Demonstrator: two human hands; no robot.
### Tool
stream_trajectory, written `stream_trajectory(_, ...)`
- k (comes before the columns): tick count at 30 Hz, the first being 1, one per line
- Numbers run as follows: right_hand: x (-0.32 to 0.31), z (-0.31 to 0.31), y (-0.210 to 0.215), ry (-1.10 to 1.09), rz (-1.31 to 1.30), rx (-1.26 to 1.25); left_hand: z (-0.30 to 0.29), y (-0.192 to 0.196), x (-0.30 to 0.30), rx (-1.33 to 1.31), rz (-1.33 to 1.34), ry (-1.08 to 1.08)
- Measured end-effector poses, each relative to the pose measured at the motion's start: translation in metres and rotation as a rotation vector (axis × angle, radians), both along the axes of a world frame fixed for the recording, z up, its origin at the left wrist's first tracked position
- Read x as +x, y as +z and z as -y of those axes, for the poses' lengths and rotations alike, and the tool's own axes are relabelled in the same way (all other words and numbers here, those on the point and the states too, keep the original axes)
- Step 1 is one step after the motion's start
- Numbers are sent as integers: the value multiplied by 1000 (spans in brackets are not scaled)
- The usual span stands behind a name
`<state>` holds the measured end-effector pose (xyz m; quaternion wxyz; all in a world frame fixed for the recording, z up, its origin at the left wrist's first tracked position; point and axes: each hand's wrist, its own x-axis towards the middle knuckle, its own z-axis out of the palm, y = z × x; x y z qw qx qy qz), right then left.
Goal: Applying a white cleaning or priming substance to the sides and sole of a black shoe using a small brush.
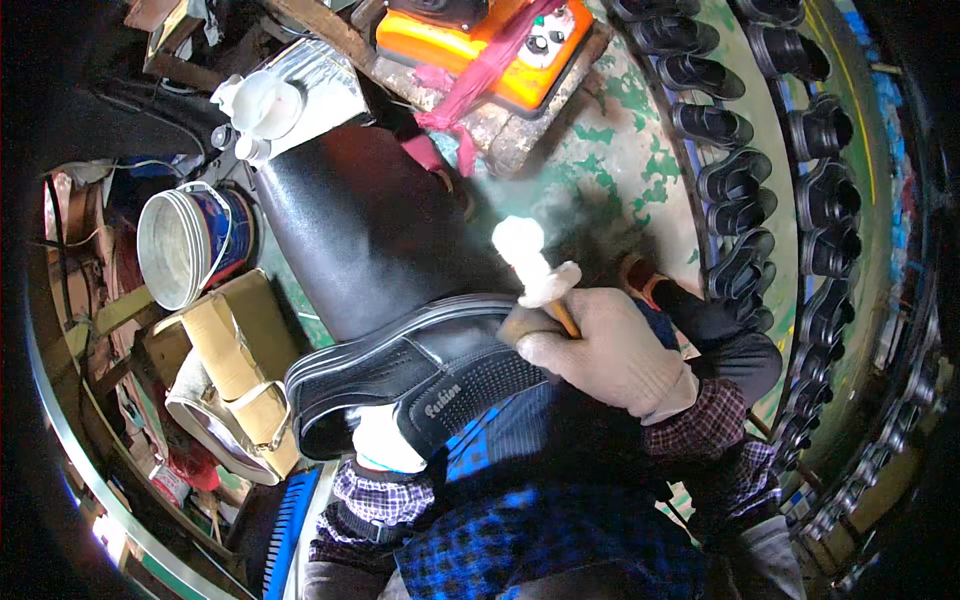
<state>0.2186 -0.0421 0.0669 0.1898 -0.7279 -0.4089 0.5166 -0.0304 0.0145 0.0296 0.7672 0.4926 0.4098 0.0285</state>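
My left hand (pixel 388 445), in a white glove, is partly hidden behind a black shoe (pixel 465 365) and closed on it near its open end. The shoe lies on its side, with dotted perforations and a ridged sole edge facing up. Over the shoe's other end, my right hand (pixel 620 350), in a pale knit glove, grips a wooden-handled stick with a white wad (pixel 548 285) at its top. The upper part of that wad is too bright to make out. Beneath the shoe spreads a smooth black padded surface (pixel 365 225).
Long rows of black shoes (pixel 735 175) stand along the right. An orange device (pixel 480 50) tied with red cloth sits at the top. To the left are a bucket (pixel 172 250), a cardboard box (pixel 235 345) and white cups (pixel 268 108) on a silvery box.
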Motion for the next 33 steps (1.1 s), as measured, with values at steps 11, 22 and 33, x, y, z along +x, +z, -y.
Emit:
stream_trajectory(11, -37, -36, -40, -53, 336, 574, -4, 5, 1, 611, -189, -301)
stream_trajectory(22, -40, -40, -41, -13, 339, 542, 0, 0, -4, 117, 12, 10)
stream_trajectory(33, -50, -42, -46, -67, 399, 507, 7, -8, -5, -298, 222, 229)
